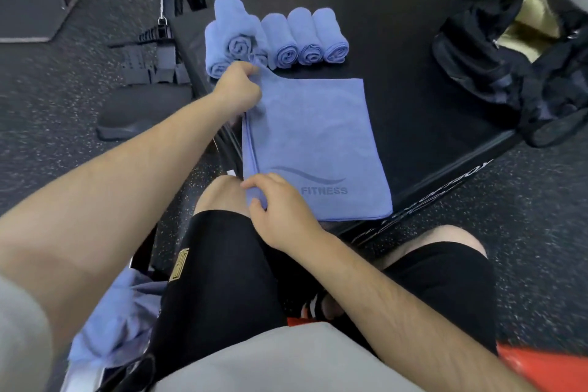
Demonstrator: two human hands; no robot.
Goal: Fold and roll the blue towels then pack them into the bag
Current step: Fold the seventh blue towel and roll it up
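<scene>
Folding in hand, judging by the layout; flat towel [318, 137] spread on the black platform [420, 95], already doubled, with layered hems showing along its left and near edges and a FITNESS logo facing up near the front. Pinched at the far left corner by the left hand [237, 89], fingers curled onto the cloth and raising it a little; pinched at the near left corner by the right hand [283, 207], thumb and fingertips closed on the hem. Both grips clenched on the same towel, neither released.

Just behind its far edge: rolled towels [286, 38], apparently six, three stacked in a small pyramid on the left and three side by side on the right, spiral ends facing the camera. Well apart to the right on the same platform: black bag [471, 51], mouth open, pale lining showing, no blue cloth visible inside. Down by the left thigh: loose heap of blue towels [121, 305], unfolded.

Roughly midway, as a guess; rolling well along, packing not begun. Calls next, probably, for carrying the held left edge across to the right edge to narrow the panel into a strip, keeping corners matched so the hems line up; then smoothing flat and rolling tightly from one short end. Worth minding: the pyramid just beside the left hand, easily nudged loose.
</scene>
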